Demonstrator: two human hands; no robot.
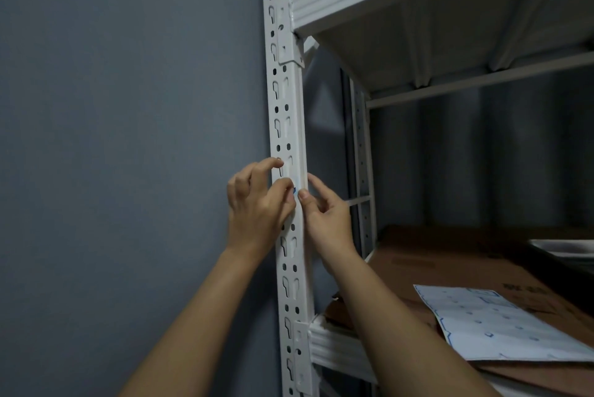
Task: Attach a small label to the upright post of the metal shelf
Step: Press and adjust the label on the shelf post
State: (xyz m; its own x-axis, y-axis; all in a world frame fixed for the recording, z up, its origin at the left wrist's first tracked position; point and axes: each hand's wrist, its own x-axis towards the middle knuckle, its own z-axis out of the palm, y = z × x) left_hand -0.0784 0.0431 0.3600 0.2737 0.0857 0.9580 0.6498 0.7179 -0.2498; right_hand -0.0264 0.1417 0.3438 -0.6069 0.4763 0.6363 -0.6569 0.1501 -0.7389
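The grey wall point(128, 107) fills everything left of the white upright post point(287, 126), and the shelf point(418, 27) runs off to its right. Lower right of the post, a label sheet point(501, 326) lies on cardboard point(450, 255). My left hand point(257, 203) and right hand point(328, 213) flank the post, their fingertips pinching the small label point(296, 182) against its front face.
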